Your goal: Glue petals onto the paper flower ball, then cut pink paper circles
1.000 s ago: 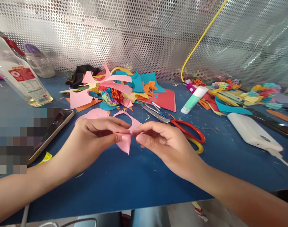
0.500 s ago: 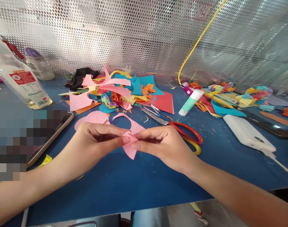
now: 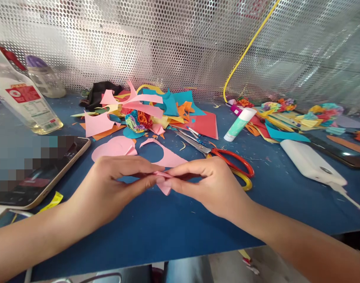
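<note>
A small folded pink paper piece (image 3: 164, 185) sits in the middle of the frame, a little above the blue table (image 3: 174, 228). Both hands pinch it. The left hand (image 3: 115, 184) comes from the lower left and closes its thumb and forefinger on the left edge of the piece. The right hand (image 3: 211, 184) comes from the lower right and grips the right edge in the same way, so the fingertips of the two hands almost touch. A small pink corner hangs down below the fingers.

Just behind the hands, on the table, lie a pink round cutout (image 3: 115, 147) and a curved pink offcut (image 3: 168, 155). To the right of them are scissors with red and yellow handles (image 3: 227, 161). Further back, in the centre, there is a heap of coloured paper scraps (image 3: 150, 108) with a rolled paper flower (image 3: 139, 120) in it. A glue stick (image 3: 239, 124) lies to the right of the heap, and a white power bank (image 3: 311, 163) is near the right edge. At the left, a phone (image 3: 47, 173) lies flat, and a clear bottle (image 3: 20, 98) stands in the upper left.
</note>
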A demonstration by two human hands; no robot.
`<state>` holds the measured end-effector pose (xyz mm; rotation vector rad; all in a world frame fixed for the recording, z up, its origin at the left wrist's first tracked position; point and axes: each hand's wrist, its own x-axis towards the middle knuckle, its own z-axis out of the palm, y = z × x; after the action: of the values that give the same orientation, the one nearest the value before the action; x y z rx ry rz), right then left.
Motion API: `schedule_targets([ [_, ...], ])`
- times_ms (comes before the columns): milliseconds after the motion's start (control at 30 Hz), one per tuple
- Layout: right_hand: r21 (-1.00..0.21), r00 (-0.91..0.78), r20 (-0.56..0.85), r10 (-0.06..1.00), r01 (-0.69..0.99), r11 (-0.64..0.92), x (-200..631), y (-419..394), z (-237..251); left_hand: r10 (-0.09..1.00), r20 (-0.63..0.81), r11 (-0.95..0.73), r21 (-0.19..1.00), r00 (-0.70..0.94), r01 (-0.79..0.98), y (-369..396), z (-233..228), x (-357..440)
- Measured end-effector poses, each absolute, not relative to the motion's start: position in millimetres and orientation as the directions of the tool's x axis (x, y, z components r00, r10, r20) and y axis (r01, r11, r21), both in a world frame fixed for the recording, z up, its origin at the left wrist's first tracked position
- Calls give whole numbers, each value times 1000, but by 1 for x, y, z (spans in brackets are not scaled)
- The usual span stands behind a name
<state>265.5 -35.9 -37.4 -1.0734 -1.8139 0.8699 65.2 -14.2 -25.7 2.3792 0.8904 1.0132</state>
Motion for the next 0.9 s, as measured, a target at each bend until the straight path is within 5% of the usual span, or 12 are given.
schedule_targets([
  [600, -576, -312, 602, 735, 468, 670, 267, -35, -37, 716, 419, -663, 659, 559, 355, -15, -22, 68],
  [733, -586, -317, 603, 732, 446, 676, 267, -36, -39, 624, 494, -760, 564, 605, 323, -15, -23, 65],
  [900, -736, -291, 474, 831, 387, 555, 267, -39, -37, 559, 590, -825, 468, 582, 317, -17, -24, 61],
])
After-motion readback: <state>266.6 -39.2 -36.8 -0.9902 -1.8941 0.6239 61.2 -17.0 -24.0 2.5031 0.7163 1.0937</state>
